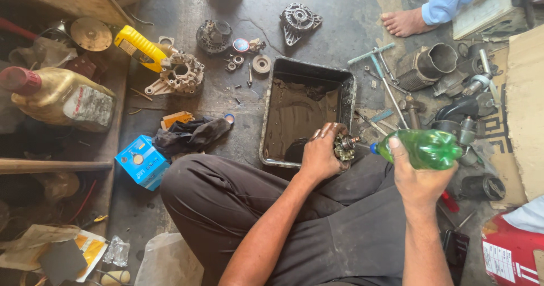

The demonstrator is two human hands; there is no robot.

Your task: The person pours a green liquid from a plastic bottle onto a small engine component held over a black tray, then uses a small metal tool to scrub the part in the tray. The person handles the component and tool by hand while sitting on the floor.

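Observation:
My left hand (321, 153) grips a small greasy metal rotor part (344, 146) over the near edge of a black metal tray (345, 87) that holds dark dirty liquid. My right hand (416, 179) holds a green plastic bottle (425, 148) lying sideways, its blue nozzle pointing left and nearly touching the part. I sit cross-legged on the concrete floor in dark trousers (226, 201).
Alternator housings (180, 75), (300, 18), washers and bolts lie beyond the tray. A blue box (141, 161), a dark rag (192, 134), a yellow tool (139, 47), an oil jug (62, 98), T-wrenches (382, 73), motor parts (433, 65) and another person's bare foot (405, 22) surround me.

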